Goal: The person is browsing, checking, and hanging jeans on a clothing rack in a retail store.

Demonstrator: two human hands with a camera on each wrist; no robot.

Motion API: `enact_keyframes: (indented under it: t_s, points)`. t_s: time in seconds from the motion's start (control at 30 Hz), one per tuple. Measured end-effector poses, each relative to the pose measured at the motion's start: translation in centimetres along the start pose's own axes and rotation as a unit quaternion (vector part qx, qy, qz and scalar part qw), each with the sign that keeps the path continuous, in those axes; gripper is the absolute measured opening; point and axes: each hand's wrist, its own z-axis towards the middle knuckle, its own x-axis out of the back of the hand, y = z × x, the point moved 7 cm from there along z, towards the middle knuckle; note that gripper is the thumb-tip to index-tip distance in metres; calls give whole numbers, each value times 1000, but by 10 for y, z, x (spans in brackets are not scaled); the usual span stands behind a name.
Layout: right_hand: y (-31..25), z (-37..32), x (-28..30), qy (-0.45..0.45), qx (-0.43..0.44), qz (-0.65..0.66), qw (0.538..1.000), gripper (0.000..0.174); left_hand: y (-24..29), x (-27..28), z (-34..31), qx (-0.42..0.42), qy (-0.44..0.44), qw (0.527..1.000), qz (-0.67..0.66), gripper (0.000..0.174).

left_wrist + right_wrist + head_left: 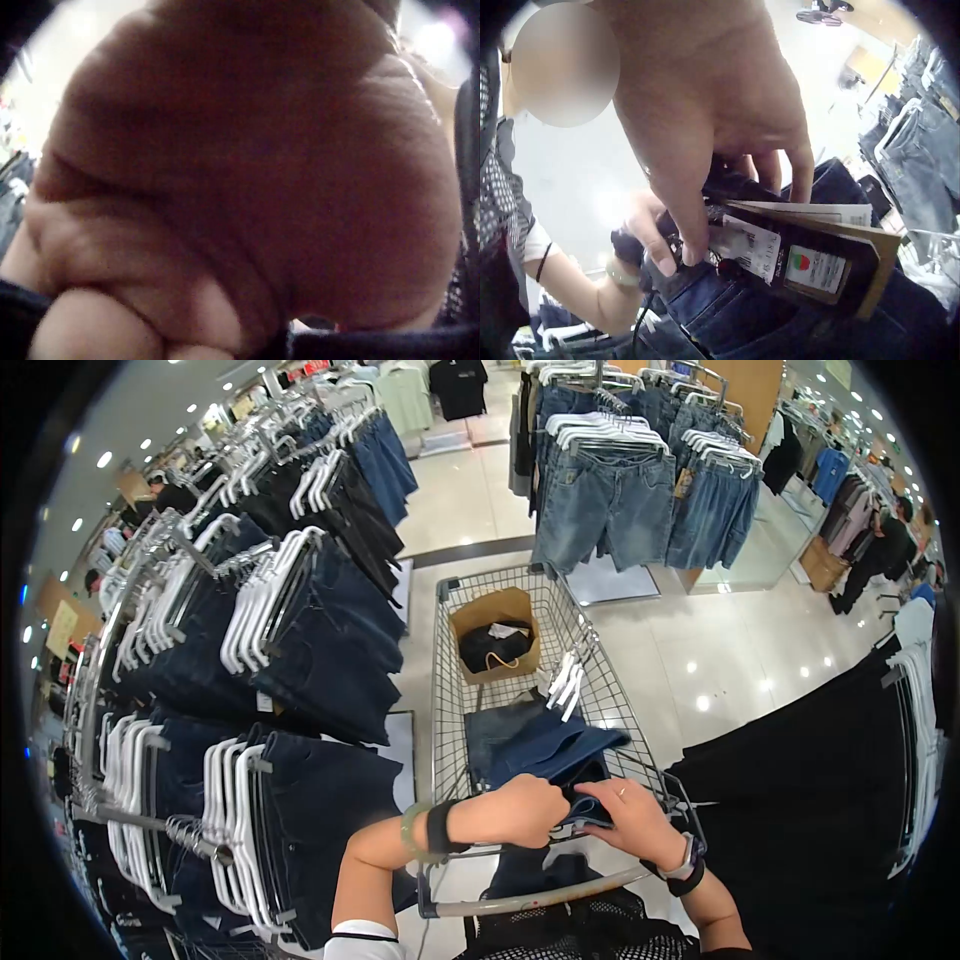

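Observation:
Dark blue jeans (550, 750) lie in the near part of a wire shopping cart (447, 710). Over their near edge, the left hand (520, 810) is curled and grips the fabric; the left wrist view shows mostly its palm (247, 165) close up, with dark cloth below. The right hand (635, 820) is beside it, thumb toward the left hand. In the right wrist view, the right hand (712, 112) pinches the waistband of the jeans (742, 307), where paper tags (817, 266) hang. The left hand (649, 232) holds the same waistband there.
A brown paper bag (515, 612) with dark items stands at the cart's far end, white hangers (567, 685) nearer. Racks of dark jeans (330, 640) line the left, denim shorts (605, 505) hang ahead, and black garments (800, 770) hang at right. A person (885, 555) stands far right.

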Motion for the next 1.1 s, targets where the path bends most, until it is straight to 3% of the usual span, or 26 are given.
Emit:
enact_keyframes:
  t_s: [0.07,0.13,0.17,0.2,0.27,0.3,0.33,0.4,0.5,0.53,0.63,0.7,0.8,0.83,0.87,0.93,1.03,1.1]
  points:
    - [-4,0,1,-64,53,26,996,59,10,4,-24,21,47,998,26,28]
    - [-22,-5,33,-27,99,43,994,58,33,13,-50,30,64,998,0,33]
    - [-31,-16,47,-55,130,31,990,57,49,16,-61,32,85,995,-40,38]
    - [-39,-25,59,-82,161,19,983,56,58,12,-70,45,29,997,-54,57]
    - [-45,-27,80,-86,195,13,977,52,54,12,-96,-15,99,992,-73,67]
    - [-49,-38,90,-96,208,11,973,50,56,2,-101,33,54,995,-74,75]
    - [-52,-55,98,-106,221,9,970,47,67,-3,-105,32,120,991,-39,74]
    - [-55,-74,110,-97,230,17,968,43,61,-21,-108,99,165,981,36,74]
    - [-53,-91,131,-61,228,8,972,39,11,-60,-98,162,179,968,74,67]
    - [-51,-96,134,-61,233,9,970,39,2,-73,-95,131,229,964,31,62]
    - [-30,-91,138,-41,197,58,978,39,-16,-90,-75,122,207,971,5,55]
    - [-13,-85,140,-11,167,43,985,37,-20,-83,-74,92,332,937,-52,42]
    - [24,-84,151,67,95,48,992,31,-32,-66,-80,161,370,908,-115,35]
    - [35,-79,154,92,84,62,990,30,-34,-59,-87,193,382,886,-179,35]
    - [38,-83,155,88,64,67,992,27,-28,-57,-88,168,405,891,-120,37]
    - [52,-59,166,147,77,56,984,23,-35,-18,-111,164,459,867,-109,41]
    - [49,-49,184,182,58,61,980,20,-2,35,-142,167,500,846,-81,53]
    - [38,-46,201,178,56,78,979,20,19,45,-157,202,485,846,-89,56]
